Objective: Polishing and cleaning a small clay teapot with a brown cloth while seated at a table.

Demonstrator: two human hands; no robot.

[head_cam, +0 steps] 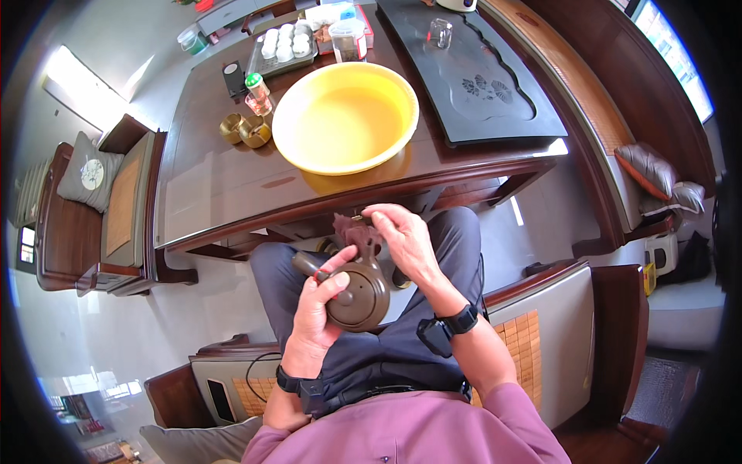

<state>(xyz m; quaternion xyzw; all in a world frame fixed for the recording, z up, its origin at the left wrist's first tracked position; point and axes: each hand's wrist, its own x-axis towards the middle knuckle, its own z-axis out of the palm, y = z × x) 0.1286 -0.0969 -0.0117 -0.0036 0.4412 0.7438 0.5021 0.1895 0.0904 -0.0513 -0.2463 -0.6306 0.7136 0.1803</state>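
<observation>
My left hand (316,304) grips a brown clay teapot (360,304) above my lap, with the thumb over its lid near the knob. A red cord shows by the thumb, and a stubby side handle (304,264) sticks out at the upper left. At the spout is a crumpled maroon cloth (352,230). My right hand (403,238) pinches the cloth near the spout; a small thin thing shows at its fingertips, too small to make out.
A yellow plastic basin (346,168) rests on the wooden table (208,185). Near it are two brass-coloured cups (246,130), a green-capped shaker (255,84), a tray of white cups (284,45) and a dark tea tray (487,124) bearing a glass (440,33).
</observation>
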